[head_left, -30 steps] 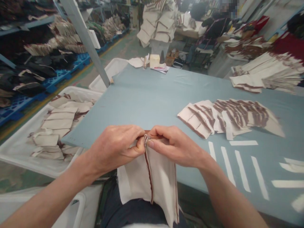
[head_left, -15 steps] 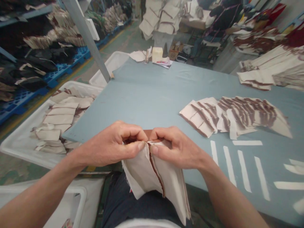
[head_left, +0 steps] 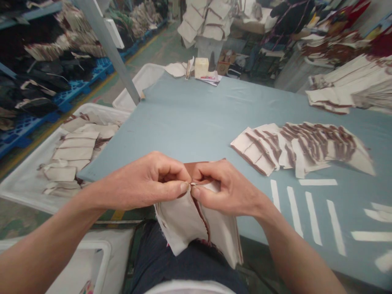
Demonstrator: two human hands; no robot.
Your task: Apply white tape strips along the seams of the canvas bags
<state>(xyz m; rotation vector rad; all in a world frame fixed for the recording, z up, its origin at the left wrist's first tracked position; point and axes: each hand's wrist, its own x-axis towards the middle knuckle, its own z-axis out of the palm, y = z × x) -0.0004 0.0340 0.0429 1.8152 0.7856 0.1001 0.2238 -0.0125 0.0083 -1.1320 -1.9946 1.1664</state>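
Note:
A cream fabric piece (head_left: 180,222) with brown edging and a brown seam down its middle hangs from both hands over my lap. My left hand (head_left: 150,179) pinches its top edge just left of the seam, thumb against curled fingers. Close beside it, my right hand (head_left: 225,185) grips the same edge on the other side of the seam. The two thumb tips nearly meet there. Brown material (head_left: 196,167) shows behind the fingers. What lies between the fingertips is mostly hidden.
Overlapping cream and brown pieces (head_left: 263,149) lie on the blue-grey table (head_left: 171,118). White strips (head_left: 312,218) lie right of my hands. A white bin (head_left: 18,183) with fabric pieces stands left, near a metal post (head_left: 107,49). A person (head_left: 289,20) is at the back.
Both hands stay pinched at the seam. The fabric's lower right part has risen a little, and more brown material shows behind the right fingers. The view has shifted slightly.

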